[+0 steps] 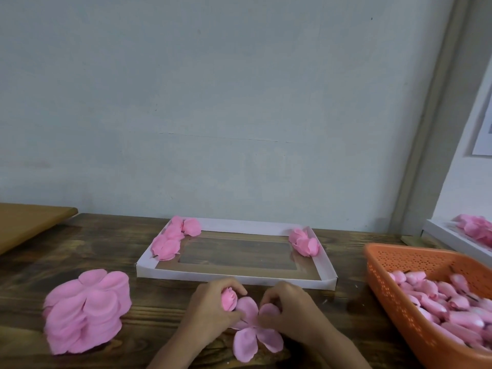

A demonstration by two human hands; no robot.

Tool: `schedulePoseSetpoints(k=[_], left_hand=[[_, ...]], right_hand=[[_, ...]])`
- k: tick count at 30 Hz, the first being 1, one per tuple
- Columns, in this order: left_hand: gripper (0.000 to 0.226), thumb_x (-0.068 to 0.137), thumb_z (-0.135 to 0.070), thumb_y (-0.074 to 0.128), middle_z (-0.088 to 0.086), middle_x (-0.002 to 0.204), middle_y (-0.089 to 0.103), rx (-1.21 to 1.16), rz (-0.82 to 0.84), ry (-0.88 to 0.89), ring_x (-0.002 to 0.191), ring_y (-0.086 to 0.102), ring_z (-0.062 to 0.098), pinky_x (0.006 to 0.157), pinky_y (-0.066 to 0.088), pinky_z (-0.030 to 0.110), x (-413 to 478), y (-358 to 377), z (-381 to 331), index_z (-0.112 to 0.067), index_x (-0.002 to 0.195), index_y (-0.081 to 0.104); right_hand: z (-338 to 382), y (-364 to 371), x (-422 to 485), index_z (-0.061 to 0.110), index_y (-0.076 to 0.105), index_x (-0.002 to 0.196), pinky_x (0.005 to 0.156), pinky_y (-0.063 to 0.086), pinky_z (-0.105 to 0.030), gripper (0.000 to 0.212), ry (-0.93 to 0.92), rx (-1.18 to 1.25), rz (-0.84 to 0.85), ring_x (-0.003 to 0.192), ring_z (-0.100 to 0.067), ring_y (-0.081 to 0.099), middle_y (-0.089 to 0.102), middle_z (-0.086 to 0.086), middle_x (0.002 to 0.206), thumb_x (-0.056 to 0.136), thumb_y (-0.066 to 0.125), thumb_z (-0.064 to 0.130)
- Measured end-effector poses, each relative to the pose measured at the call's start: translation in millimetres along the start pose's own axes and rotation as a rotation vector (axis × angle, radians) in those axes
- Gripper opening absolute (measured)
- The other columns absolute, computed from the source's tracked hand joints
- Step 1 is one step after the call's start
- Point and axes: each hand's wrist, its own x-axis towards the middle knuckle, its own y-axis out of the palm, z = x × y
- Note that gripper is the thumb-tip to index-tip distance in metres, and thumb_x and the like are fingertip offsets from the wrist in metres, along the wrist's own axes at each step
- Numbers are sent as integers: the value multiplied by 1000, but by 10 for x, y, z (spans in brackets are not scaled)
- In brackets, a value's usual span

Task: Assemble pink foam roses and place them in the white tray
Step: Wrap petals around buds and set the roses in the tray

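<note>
My left hand (210, 312) grips a pink foam rosebud (229, 299) just in front of the white tray (237, 277). My right hand (288, 307) pinches a flat pink petal layer (255, 339) that lies on the wooden table between both hands, touching the bud. The tray holds a few finished roses at its far left corner (170, 242) and one or two at its far right corner (304, 242).
A tall stack of pink petal layers (85, 312) stands at the left. An orange perforated basket (399, 283) full of pink buds sits at the right. Behind it is another white tray with roses (476, 227). A tan board (26, 222) lies far left; the wall is close behind.
</note>
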Motion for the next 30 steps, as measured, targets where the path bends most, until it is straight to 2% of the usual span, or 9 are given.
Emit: schedulePoseSetpoints(k=[3,7,9,11,15,18,21,26,30], left_hand=[[20,76,-16,85,-14,87,76,-36,-58,-29,88,70,8,73,57,20,8,13,21,-29,89,78],[9,86,-12,82,-1,72,74,-417,-235,-125,55,61,9,49,45,20,59,1,63,-17,88,76],[6,90,-13,79,2,62,67,-596,-313,-189,42,52,13,37,34,20,84,-27,78,-13,95,74],[10,95,-18,74,5,65,67,-703,-369,-207,40,51,15,34,30,19,100,-70,88,-8,97,73],[27,99,-32,65,9,68,63,-862,-351,-178,52,54,20,49,44,30,86,-112,28,-13,82,74],[35,95,-43,61,9,69,59,-933,-344,-120,65,54,21,69,45,37,66,-102,-42,-22,67,67],[38,93,-51,56,7,78,64,-957,-330,-85,71,57,16,75,43,38,45,-77,-86,-25,66,61],[45,88,-65,50,2,96,76,-927,-266,-122,74,70,11,56,52,29,1,-5,-163,-26,71,66],[51,89,-64,52,8,105,76,-957,-247,-122,90,75,28,84,58,46,9,51,-152,-16,85,71]], right_hand=[[-1,-3,-4,24,75,85,71,54,-22,7,4,129,15,78,-4,65,73,9,84,87,76,30],[7,-3,-5,6,65,92,68,56,-31,12,94,509,-55,70,-11,67,72,-4,82,97,66,17],[44,-16,-23,2,63,102,70,60,-29,16,174,742,-32,76,-18,74,75,-11,93,100,64,18],[87,-19,-49,2,62,112,75,64,-33,21,245,934,-23,88,-24,78,75,-16,105,102,65,20],[201,45,-90,-3,61,116,79,65,-41,25,273,1098,-30,90,-29,78,78,-17,102,100,67,15],[309,93,-124,-4,63,101,73,64,-38,18,220,1084,-35,86,-26,79,78,-16,95,98,68,14],[401,149,-148,2,59,90,69,64,-35,18,176,1089,-26,83,-21,79,79,-11,87,97,70,14],[495,212,-152,6,63,81,63,63,-33,18,131,1041,-21,76,-21,77,77,-13,84,95,72,13],[529,232,-160,7,63,79,62,63,-34,20,116,1077,-31,73,-20,74,74,-12,80,95,72,11]])
